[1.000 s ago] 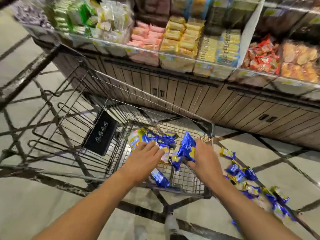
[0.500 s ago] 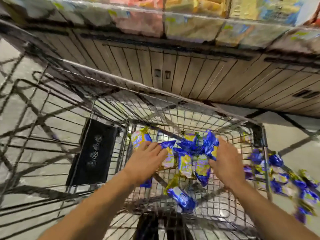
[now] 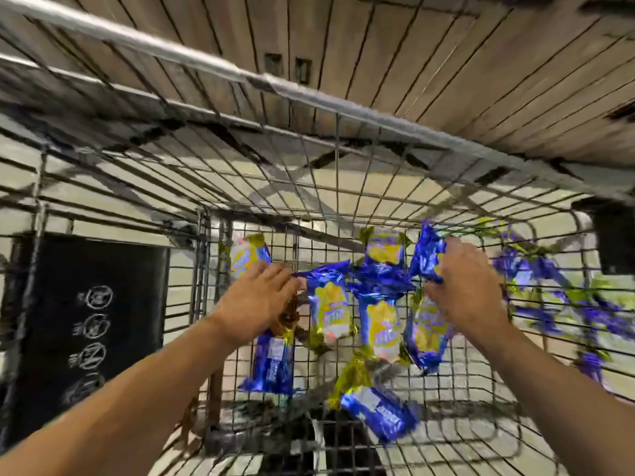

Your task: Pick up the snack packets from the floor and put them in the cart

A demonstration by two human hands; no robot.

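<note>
Several blue and yellow snack packets lie on the wire bottom of the cart. My left hand rests palm down inside the cart with fingers stretched out, over one packet that pokes out past the fingertips; another packet lies below the wrist. My right hand is inside the cart too, its fingers closed on the edge of a blue packet. More packets lie on the floor, blurred, seen through the cart's right side.
A black flap with white icons hangs on the cart's left part. A wood-panelled shelf base stands right behind the cart. Pale floor tiles with dark lines show through the wire mesh.
The view has tipped down and closer into the cart; the shelves are out of sight. Both hands reached deeper, and more packets now lie spread on the cart's bottom.
</note>
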